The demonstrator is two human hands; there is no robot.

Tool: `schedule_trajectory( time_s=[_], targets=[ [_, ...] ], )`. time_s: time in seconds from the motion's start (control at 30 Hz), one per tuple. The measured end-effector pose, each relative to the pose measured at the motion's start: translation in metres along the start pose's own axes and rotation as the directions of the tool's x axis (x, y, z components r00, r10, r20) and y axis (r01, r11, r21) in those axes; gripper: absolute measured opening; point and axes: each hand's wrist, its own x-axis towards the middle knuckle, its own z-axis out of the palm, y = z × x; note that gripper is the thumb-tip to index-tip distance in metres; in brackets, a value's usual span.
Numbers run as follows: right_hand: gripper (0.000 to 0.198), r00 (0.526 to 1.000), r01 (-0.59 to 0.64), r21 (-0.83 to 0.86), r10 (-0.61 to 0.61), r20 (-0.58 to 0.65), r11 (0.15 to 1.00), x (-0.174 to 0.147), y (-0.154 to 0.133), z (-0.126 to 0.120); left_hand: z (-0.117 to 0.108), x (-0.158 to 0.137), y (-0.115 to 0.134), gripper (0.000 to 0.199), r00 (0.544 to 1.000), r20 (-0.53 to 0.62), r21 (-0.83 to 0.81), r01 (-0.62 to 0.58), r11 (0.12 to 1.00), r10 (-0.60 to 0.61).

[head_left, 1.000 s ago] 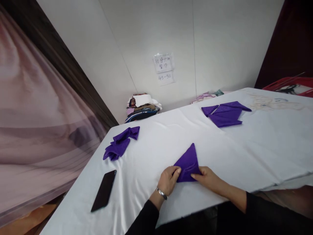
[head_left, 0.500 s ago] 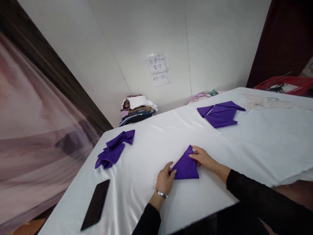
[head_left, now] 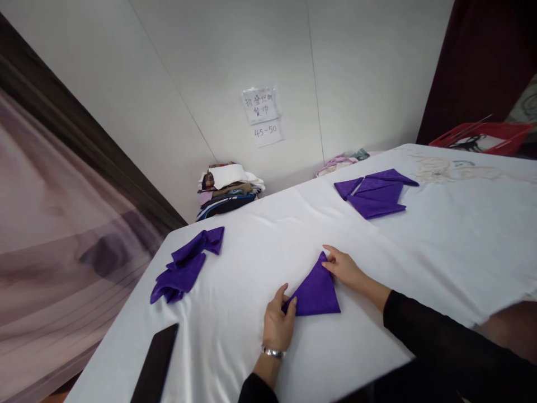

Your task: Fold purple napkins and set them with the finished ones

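Note:
A purple cloth napkin (head_left: 318,292), folded into a roughly triangular shape, lies on the white tablecloth (head_left: 251,263) in front of me. My left hand (head_left: 278,322), with a silver bracelet at the wrist, pinches its left corner between thumb and fingers. At the top corner, my right hand (head_left: 342,267) grips the cloth, thumb on the near face and fingers partly hidden behind it. Two more purple pieces rest on the table: a crumpled folded cloth (head_left: 188,266) at the left and a flatter folded cloth (head_left: 375,193) at the far right.
A dark flat tablet-like object (head_left: 155,364) lies at the left front edge. Stacked clothes (head_left: 230,190) stand behind the table, under a handwritten paper sign (head_left: 262,115) on the wall. At the far right is a red basket (head_left: 482,137). A sheer curtain (head_left: 62,235) hangs at left.
The view has shifted slightly. The left hand stays at the left corner and the right hand at the top corner; the napkin's upper left edge now curves inward a little.

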Motion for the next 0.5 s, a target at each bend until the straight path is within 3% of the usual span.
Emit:
schedule_trajectory(
  time_s=[0.5],
  targets=[
    [0.052, 1.0, 0.023, -0.306, -0.018, 0.018, 0.952, 0.003, -0.011, -0.005, -0.002, -0.004, -0.005, 0.037, 0.995, -0.101, 0.148, 0.011, 0.989, 0.004]
  ],
)
